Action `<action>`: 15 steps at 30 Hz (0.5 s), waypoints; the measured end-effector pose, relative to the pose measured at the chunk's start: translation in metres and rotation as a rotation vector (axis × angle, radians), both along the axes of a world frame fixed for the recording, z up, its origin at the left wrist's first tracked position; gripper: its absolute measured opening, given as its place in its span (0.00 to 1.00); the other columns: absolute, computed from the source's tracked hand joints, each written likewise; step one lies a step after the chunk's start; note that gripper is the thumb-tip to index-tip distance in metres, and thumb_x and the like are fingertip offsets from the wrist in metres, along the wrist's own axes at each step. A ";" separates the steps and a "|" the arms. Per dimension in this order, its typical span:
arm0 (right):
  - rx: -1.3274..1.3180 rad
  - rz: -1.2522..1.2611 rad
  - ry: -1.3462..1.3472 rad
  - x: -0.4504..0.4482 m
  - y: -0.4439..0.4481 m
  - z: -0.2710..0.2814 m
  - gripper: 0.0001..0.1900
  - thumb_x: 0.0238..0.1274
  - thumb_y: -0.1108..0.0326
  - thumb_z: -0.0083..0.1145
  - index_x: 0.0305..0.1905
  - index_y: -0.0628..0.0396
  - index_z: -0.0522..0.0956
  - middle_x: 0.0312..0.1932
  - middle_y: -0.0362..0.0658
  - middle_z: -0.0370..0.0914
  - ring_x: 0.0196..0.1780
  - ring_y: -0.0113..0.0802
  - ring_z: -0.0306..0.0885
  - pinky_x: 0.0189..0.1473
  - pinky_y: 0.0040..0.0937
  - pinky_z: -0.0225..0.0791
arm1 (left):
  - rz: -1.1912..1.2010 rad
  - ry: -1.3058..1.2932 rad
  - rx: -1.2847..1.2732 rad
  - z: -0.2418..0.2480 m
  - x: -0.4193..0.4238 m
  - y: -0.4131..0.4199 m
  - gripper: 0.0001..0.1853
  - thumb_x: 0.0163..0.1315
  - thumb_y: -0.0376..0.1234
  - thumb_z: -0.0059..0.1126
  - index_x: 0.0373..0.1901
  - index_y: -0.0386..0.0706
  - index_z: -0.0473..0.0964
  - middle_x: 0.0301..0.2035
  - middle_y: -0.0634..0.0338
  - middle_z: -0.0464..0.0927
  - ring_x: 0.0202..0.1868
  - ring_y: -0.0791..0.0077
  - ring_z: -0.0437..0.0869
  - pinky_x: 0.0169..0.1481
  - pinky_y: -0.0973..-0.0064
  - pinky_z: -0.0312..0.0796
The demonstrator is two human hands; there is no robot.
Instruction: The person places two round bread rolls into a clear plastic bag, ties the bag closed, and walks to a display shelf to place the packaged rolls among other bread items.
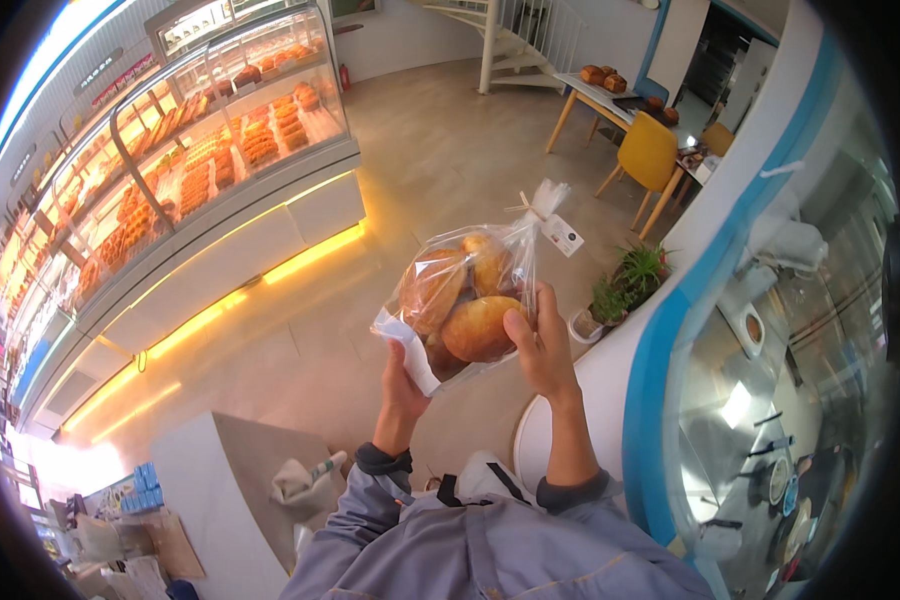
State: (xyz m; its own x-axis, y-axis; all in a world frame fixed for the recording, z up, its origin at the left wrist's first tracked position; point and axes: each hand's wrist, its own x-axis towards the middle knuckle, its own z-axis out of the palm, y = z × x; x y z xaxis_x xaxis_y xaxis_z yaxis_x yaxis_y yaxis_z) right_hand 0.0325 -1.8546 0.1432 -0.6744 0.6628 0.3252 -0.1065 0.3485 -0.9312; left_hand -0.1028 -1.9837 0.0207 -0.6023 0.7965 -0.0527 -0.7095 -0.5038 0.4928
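Observation:
Both my hands hold up a clear plastic bag point(526, 251) with several golden bread rolls point(482, 328) inside. My left hand point(403, 390) grips the bag's lower left end, thumb up, beside a white paper piece point(412, 352). With its thumb over the front roll, my right hand point(544, 345) holds the right side of the bag; its other fingers are partly hidden behind. The bag's neck is gathered and closed with a twist tie point(526, 206), and a small white tag point(562, 235) bearing print hangs there.
A lit glass display case point(217, 142) of pastries runs along the left. At the upper right are a table point(570, 81) with loaves and a yellow chair point(647, 154). Potted plants point(607, 300) stand by the curved blue-edged wall point(649, 405). A white counter point(202, 487) is at lower left.

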 end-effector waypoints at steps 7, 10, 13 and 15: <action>-0.029 0.107 0.097 -0.126 0.178 -0.030 0.25 0.69 0.54 0.55 0.60 0.61 0.69 0.47 0.44 0.77 0.49 0.31 0.76 0.49 0.28 0.70 | -0.085 -0.161 0.123 -0.001 -0.123 0.166 0.37 0.70 0.58 0.41 0.72 0.46 0.55 0.68 0.54 0.63 0.68 0.54 0.66 0.72 0.51 0.58; -0.024 0.138 0.141 -0.180 0.263 -0.026 0.22 0.69 0.57 0.56 0.58 0.60 0.72 0.47 0.43 0.78 0.50 0.29 0.76 0.49 0.27 0.70 | -0.047 -0.134 0.137 0.001 -0.171 0.241 0.37 0.70 0.59 0.40 0.72 0.46 0.56 0.67 0.53 0.64 0.68 0.54 0.66 0.73 0.51 0.57; 0.045 0.094 0.127 -0.238 0.356 -0.010 0.21 0.65 0.58 0.61 0.57 0.58 0.73 0.49 0.42 0.78 0.53 0.29 0.75 0.52 0.29 0.69 | -0.017 -0.190 0.123 0.002 -0.227 0.318 0.36 0.69 0.60 0.40 0.71 0.47 0.59 0.66 0.53 0.66 0.66 0.53 0.68 0.71 0.50 0.59; 0.104 0.041 0.097 -0.281 0.411 0.006 0.22 0.64 0.57 0.62 0.57 0.58 0.74 0.51 0.42 0.78 0.54 0.30 0.75 0.54 0.31 0.68 | -0.079 -0.228 0.173 -0.001 -0.262 0.354 0.36 0.70 0.59 0.38 0.71 0.46 0.58 0.67 0.52 0.65 0.67 0.52 0.67 0.72 0.49 0.58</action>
State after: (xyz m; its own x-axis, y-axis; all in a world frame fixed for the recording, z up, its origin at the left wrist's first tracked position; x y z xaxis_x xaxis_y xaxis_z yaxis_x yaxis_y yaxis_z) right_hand -0.2485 -1.4440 0.1497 -0.6619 0.5949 0.4560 -0.2105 0.4363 -0.8748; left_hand -0.3645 -1.6299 0.0201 -0.5261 0.8495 -0.0390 -0.8324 -0.5051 0.2280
